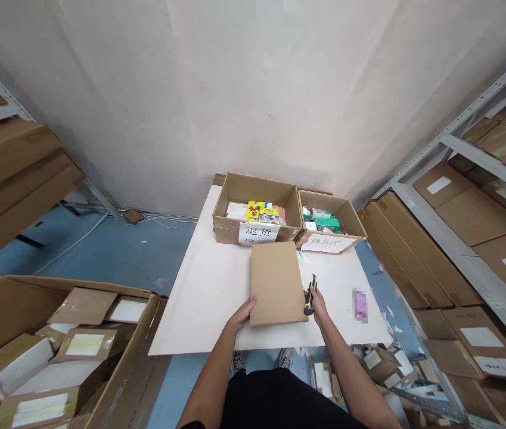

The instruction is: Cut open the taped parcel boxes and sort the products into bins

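Note:
A flat brown cardboard parcel (276, 281) lies on the white table (208, 298) in front of me. My left hand (241, 314) rests against its near left corner, fingers curled on the edge. At the parcel's near right corner my right hand (317, 301) is closed on a black and yellow utility knife (310, 294). The knife points away from me along the parcel's right edge.
Two open cartons with paper labels stand at the table's far edge, one with colourful boxes (257, 208), one with green boxes (331, 221). A large carton of parcels (56, 345) sits at my left. Shelves with boxes (471, 238) line the right. Scraps lie under the table.

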The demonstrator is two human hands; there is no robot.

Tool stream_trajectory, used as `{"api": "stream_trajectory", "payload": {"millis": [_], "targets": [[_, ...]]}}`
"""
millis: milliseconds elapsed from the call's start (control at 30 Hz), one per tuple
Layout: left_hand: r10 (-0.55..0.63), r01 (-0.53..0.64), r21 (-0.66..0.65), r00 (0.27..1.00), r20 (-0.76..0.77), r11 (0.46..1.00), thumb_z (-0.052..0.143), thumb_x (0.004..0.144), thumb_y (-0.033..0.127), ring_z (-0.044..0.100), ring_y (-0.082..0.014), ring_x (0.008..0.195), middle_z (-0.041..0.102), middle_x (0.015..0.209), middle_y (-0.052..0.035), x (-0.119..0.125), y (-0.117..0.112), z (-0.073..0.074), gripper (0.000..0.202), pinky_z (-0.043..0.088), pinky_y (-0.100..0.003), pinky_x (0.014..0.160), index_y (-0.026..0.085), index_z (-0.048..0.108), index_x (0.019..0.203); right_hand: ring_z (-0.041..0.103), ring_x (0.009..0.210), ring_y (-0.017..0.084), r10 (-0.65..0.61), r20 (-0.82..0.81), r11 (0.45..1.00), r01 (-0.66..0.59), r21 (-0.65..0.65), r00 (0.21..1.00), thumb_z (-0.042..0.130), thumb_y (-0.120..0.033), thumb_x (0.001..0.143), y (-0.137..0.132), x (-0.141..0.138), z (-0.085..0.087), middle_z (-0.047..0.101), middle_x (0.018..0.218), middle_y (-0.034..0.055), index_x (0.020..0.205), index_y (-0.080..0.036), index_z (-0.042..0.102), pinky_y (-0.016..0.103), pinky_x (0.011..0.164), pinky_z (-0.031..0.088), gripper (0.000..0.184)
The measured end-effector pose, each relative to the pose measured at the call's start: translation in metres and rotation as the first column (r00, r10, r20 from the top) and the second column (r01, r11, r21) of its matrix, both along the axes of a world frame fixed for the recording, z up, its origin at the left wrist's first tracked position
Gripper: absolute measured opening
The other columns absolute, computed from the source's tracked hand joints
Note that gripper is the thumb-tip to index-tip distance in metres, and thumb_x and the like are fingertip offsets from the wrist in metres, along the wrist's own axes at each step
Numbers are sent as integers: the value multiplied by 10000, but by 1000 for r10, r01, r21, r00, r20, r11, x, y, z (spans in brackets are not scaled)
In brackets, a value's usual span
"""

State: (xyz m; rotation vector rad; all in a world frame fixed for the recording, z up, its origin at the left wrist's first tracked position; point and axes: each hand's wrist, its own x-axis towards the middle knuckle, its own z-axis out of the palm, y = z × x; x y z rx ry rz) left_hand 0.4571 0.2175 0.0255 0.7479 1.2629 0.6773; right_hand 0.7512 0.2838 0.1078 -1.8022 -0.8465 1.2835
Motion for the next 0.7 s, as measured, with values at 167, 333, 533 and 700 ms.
{"api": "stream_trajectory", "payload": {"millis": [167,333,533,700], "targets": [[-47,37,-113,995,-91,993,220,991,803,754,-273,1123,780,1220,-174,-3,7,-4,868,591,-403,990,158,708,1304,746,1114,306,185,-29,980,-182,81,982,547,-757,832,3,-22,42,791,1062,111,1103,-255,601,375,823,605,573],[-7,-72,-137,861,-508,988,496,992,618,744,-331,1139,787,1170,-191,-20,19,2,596,591,-413,953,114,729,1211,744,1094,293,357,-100,934,-354,43,929,657,-746,829,0,-69,46,778,1116,82,1093,-259,699,385,867,595,555],[254,-204,153,716,-651,967,354,1057,378,562,-214,1406,527,1605,-70,-56,69,47,551,439,-315,1171,244,453,1582,691,1164,278,452,-18,888,-448,108,892,745,-789,737,-10,-74,30,786,1113,35,1056,-257,759,414,1066,498,620],[262,274,474,561,-786,837,474,1023,441,285,-275,1586,406,1686,-66,-42,115,93,559,293,-377,1282,220,549,1531,687,1222,278,412,-84,909,-403,106,907,741,-767,746,-6,-61,24,779,1186,50,1142,-264,745,403,1080,503,640]]}}
